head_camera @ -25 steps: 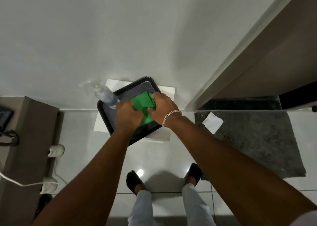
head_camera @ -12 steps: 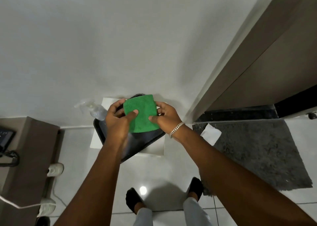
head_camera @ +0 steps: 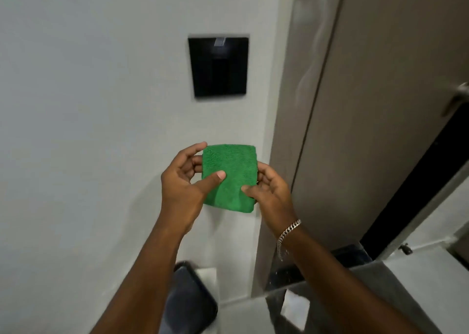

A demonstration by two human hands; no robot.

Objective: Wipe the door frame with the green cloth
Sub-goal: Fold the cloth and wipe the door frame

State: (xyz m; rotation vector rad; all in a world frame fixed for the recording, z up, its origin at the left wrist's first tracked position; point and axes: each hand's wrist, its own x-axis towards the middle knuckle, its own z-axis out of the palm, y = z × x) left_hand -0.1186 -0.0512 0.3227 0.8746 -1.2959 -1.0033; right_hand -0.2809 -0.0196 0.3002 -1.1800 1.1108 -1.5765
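Note:
The green cloth [head_camera: 229, 175], folded into a flat rectangle, is held up in front of the white wall at mid-frame. My left hand [head_camera: 184, 184] grips its left edge, thumb pressed on the front. My right hand [head_camera: 269, 189], with a silver bracelet at the wrist, pinches its lower right edge. The grey-brown door frame [head_camera: 291, 105] runs upright just right of the cloth, apart from it. The door [head_camera: 380, 105] stands beside the frame.
A black wall panel [head_camera: 218, 67] sits above the cloth. A black tray [head_camera: 187, 305] on a white sheet lies on the floor below. A dark mat [head_camera: 355, 295] with a white paper [head_camera: 295, 308] lies at the threshold. A metal door handle [head_camera: 456, 100] shows far right.
Both hands lifted the green cloth off the black tray on the floor up to wall height. My view rose from the floor to the wall and door frame.

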